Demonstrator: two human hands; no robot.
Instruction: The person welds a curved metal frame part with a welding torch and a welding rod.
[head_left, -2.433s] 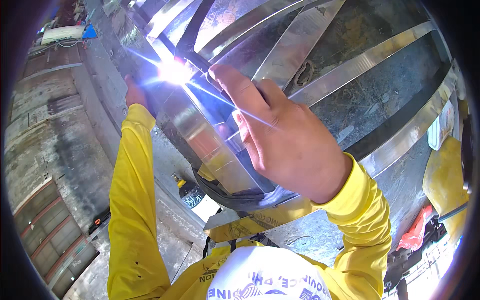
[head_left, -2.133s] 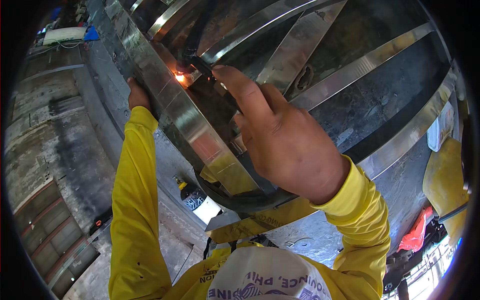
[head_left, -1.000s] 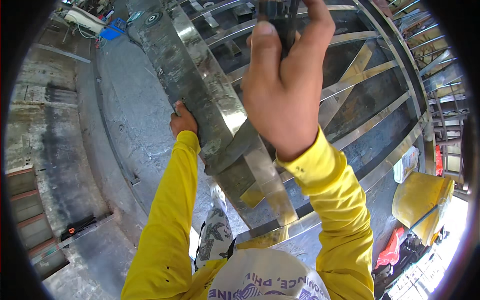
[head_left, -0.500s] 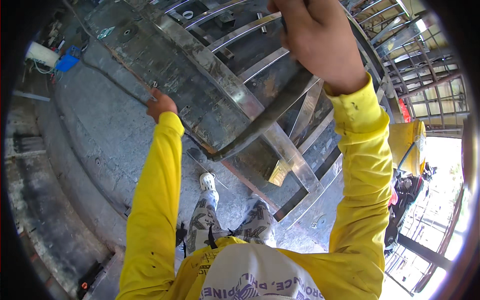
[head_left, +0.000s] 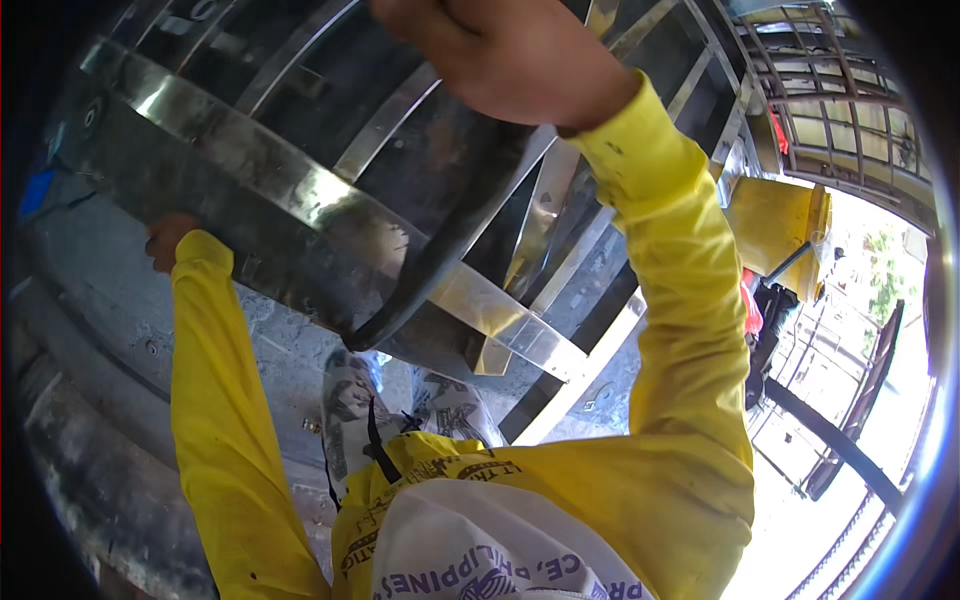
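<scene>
My right hand (head_left: 500, 55) is up at the top of the view, its fingers closed. A thick black cable (head_left: 430, 265) comes out from beneath it, sags in a curve and bends near my legs at the table's front edge. The exact grip is hidden by the back of the hand. At the left, my left hand (head_left: 172, 240) is curled at the edge of the dark worktable (head_left: 265, 260); the cable runs into it, though the fingers are partly hidden. Under the cable lies a frame of shiny metal tubes (head_left: 330, 195) with several crossbars.
A short brassy metal piece (head_left: 490, 357) sits by the frame's near corner. To the right stands a yellow bucket (head_left: 775, 225) with dark items below it. Metal grating (head_left: 840, 90) rises behind. A blue object (head_left: 37, 192) is at the far left.
The view has shifted and come closer to the frame. Both hands now appear further left, the left one also lower. The black cable still hangs from the right hand.
</scene>
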